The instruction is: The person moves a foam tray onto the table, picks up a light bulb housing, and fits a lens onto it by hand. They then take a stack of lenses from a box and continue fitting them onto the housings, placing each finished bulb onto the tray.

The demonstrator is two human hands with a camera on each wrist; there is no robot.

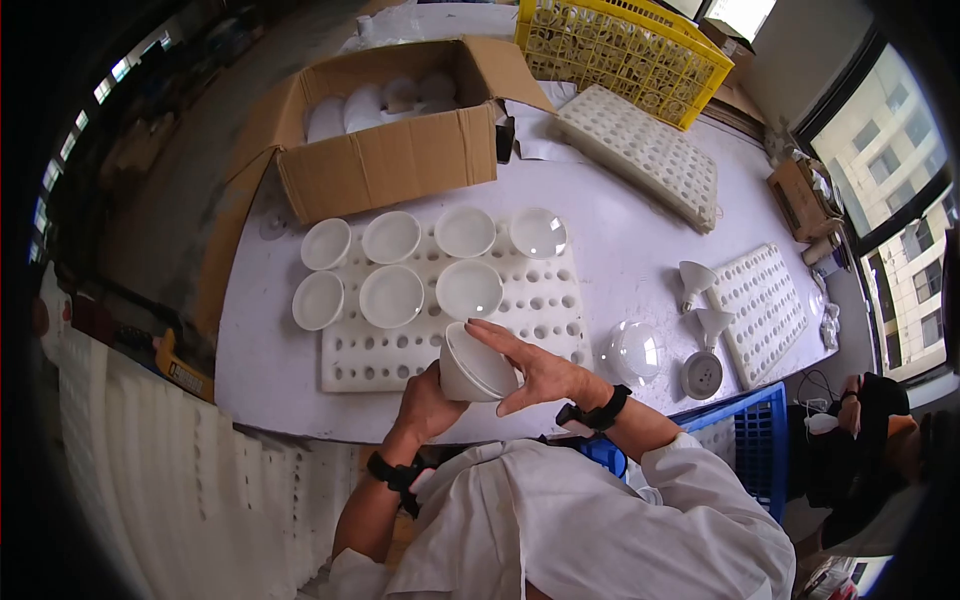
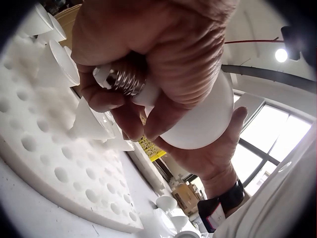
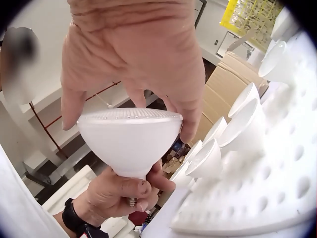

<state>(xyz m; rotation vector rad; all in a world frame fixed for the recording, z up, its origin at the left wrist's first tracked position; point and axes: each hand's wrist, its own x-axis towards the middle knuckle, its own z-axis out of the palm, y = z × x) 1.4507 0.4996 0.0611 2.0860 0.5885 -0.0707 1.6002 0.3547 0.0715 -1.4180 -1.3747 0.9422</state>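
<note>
A white cone-shaped reflector bulb [image 1: 462, 372] is held tilted over the front edge of the holed foam tray [image 1: 545, 345]. My left hand [image 1: 425, 405] grips its narrow neck; the metal screw base [image 2: 126, 83] shows between the fingers in the left wrist view. My right hand [image 1: 540, 375] spans the wide end, thumb and fingers on opposite sides of the ribbed clear lens [image 3: 130, 115]. Several white cone-shaped bulb housings [image 1: 392, 297] stand in two rows in the tray, wide ends up. One at the far right [image 1: 538, 233] has a glossy face.
Behind the tray stands an open carton [image 1: 390, 165] holding white shades. A yellow crate [image 1: 620, 60] and another foam tray [image 1: 640, 150] are at the back. To the right lie clear covers [image 1: 636, 352], loose bulbs [image 1: 697, 283] and a smaller tray [image 1: 762, 310]. A blue crate [image 1: 765, 440] adjoins the table.
</note>
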